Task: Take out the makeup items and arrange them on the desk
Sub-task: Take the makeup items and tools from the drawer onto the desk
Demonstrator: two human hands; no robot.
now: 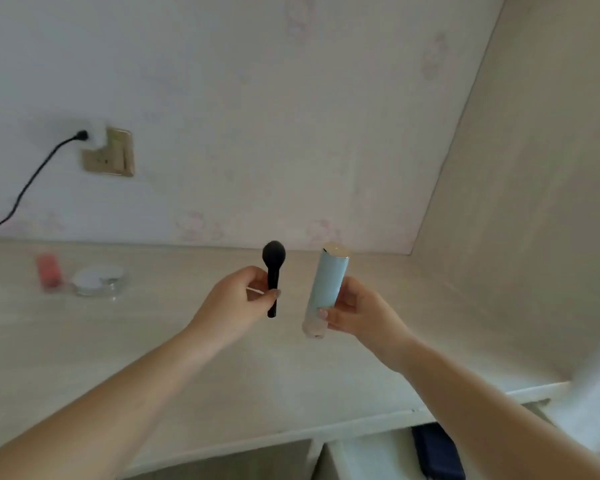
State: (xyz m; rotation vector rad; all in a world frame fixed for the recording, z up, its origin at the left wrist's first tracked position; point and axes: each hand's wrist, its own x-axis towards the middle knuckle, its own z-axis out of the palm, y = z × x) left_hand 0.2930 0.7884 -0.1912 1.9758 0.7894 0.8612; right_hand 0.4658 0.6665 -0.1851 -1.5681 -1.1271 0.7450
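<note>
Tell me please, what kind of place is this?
Probably a bedroom or dressing corner in a home. A pale wooden desk stands against floral wallpaper, with a wall socket and a plugged-in cable. A round jar sits on it, and the hands hold a black makeup brush and a light blue bottle.

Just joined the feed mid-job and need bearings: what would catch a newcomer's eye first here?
The two hands raised mid-frame over the desk: the left hand pinches a black brush, head up, and the right hand holds a pale blue tube upright beside it. Far left on the desk sit a red item and a clear jar.
</note>
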